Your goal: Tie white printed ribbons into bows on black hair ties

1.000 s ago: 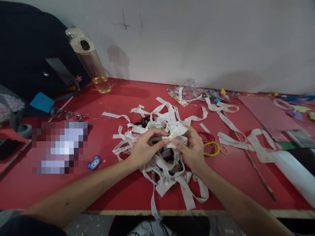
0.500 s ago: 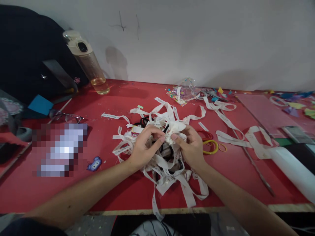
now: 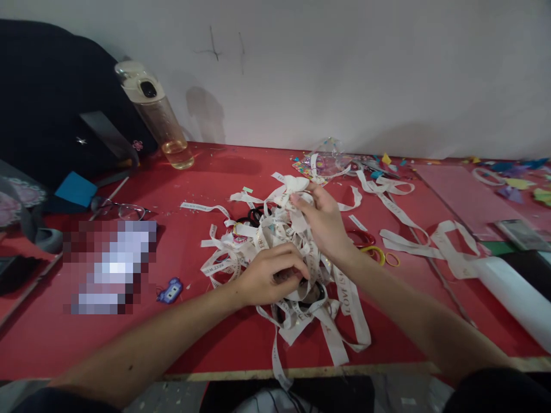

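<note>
A tangled heap of white printed ribbon (image 3: 219, 261) lies on the red table (image 3: 206, 338), with black bands among its loops. My right hand (image 3: 321, 215) pinches a gathered bunch of the ribbon (image 3: 293, 186) at the top of the heap. Lower down, my left hand (image 3: 275, 275) is over the middle of the heap, its thumb and fingers curled together around a strand of ribbon. Its fingertips partly cover that strand. Yellow bangles (image 3: 373, 254) and a red one (image 3: 360, 236) rest just right of the heap.
A bottle (image 3: 161, 123), dark bag (image 3: 55, 103), glasses (image 3: 120, 209), a blurred-out phone (image 3: 116, 264) and a purple trinket (image 3: 171, 291) are at the left. Right are loose ribbon (image 3: 398, 209), a white roll (image 3: 512, 298) and paper scraps (image 3: 516, 183). A clear packet (image 3: 325, 158) lies near the wall.
My hands have moved apart. The right has gone up and away with the gathered ribbon, while the left has come down toward the near side of the heap.
</note>
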A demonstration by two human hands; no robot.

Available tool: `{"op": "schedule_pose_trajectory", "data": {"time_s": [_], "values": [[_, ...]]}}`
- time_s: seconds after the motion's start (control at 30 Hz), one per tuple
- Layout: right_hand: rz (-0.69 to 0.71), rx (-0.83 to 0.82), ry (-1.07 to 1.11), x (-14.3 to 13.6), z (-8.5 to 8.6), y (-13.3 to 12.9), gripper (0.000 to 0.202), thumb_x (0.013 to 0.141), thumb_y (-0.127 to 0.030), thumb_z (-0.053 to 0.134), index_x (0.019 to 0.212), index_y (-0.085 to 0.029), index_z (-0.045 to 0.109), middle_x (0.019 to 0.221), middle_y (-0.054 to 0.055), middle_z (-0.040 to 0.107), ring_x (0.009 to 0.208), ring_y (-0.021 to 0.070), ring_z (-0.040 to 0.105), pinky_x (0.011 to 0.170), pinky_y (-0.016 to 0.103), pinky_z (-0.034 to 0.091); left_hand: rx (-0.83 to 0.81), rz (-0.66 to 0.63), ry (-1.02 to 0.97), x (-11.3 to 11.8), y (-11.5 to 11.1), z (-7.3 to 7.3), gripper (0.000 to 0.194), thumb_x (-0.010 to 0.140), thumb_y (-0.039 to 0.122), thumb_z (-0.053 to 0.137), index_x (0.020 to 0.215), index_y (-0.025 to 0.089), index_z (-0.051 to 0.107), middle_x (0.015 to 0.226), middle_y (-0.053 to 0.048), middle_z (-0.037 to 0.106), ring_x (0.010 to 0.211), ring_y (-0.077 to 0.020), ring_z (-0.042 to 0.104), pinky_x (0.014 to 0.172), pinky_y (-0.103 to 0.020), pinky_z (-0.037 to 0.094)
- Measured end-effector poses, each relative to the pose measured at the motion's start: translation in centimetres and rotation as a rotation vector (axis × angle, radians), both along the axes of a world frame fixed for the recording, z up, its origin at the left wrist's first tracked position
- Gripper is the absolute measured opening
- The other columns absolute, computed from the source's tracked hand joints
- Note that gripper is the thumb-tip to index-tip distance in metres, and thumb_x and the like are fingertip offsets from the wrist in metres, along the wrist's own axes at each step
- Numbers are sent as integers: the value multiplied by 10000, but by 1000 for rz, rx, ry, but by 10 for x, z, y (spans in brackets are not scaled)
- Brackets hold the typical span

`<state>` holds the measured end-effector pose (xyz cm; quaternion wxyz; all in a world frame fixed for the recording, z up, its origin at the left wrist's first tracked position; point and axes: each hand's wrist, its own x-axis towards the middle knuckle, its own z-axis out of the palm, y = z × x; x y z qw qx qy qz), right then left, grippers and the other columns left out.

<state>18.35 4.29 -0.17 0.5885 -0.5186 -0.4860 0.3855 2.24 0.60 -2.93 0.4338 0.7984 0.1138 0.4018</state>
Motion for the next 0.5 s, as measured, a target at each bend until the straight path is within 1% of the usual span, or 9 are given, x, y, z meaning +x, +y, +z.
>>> {"op": "schedule_pose_trajectory", "data": {"time_s": [0.1, 0.17, 0.27, 0.33, 0.4, 0.47, 0.5], "values": [[-13, 15, 64, -8, -2, 27, 216, 801, -333, 698, 979, -239, 618, 942, -3, 700, 878, 166, 657, 836, 313, 543, -14, -7, 5, 0, 0, 0, 204, 843, 53, 516, 855, 182, 674, 832, -56, 630, 754, -138, 609, 681, -236, 498], [-16, -24, 91, -12, -5, 44, 183, 771, -289, 695, 925, -233, 612, 896, -8, 690, 849, 160, 650, 801, 299, 544, -21, -15, -2, 0, 0, 0, 209, 837, 44, 518, 849, 179, 678, 830, -53, 626, 756, -135, 609, 697, -236, 502], [36, -106, 125, -17, -10, 68, 188, 753, -251, 684, 928, -214, 628, 862, -1, 691, 792, 154, 646, 747, 289, 539, -26, -27, -2, -1, 0, 0, 216, 813, 25, 528, 840, 174, 681, 831, -51, 617, 752, -133, 604, 715, -240, 506], [40, -132, 134, -19, -13, 84, 175, 752, -245, 675, 915, -204, 628, 841, -1, 689, 746, 150, 641, 713, 288, 536, -33, -26, 11, -1, 0, 0, 219, 803, 23, 531, 836, 175, 684, 834, -50, 617, 748, -134, 604, 721, -244, 508], [42, -135, 137, -22, -15, 102, 128, 766, -241, 661, 879, -197, 619, 824, 4, 686, 750, 157, 651, 711, 295, 542, -40, -26, 22, -1, 0, -1, 217, 804, 31, 529, 834, 178, 686, 834, -50, 619, 740, -135, 604, 715, -243, 508], [43, -112, 140, -25, -16, 122, 71, 813, -252, 628, 826, -185, 608, 821, 17, 687, 792, 163, 671, 745, 298, 546, -34, -31, 26, -2, 0, -1, 214, 804, 38, 528, 832, 179, 686, 828, -51, 620, 734, -134, 603, 699, -237, 505], [31, -99, 141, -27, -16, 132, 88, 843, -267, 605, 816, -184, 598, 818, 20, 682, 808, 164, 677, 755, 298, 546, -28, -33, 26, -2, 0, -1, 212, 805, 41, 526, 831, 180, 685, 823, -51, 620, 731, -134, 601, 691, -234, 502]]}}
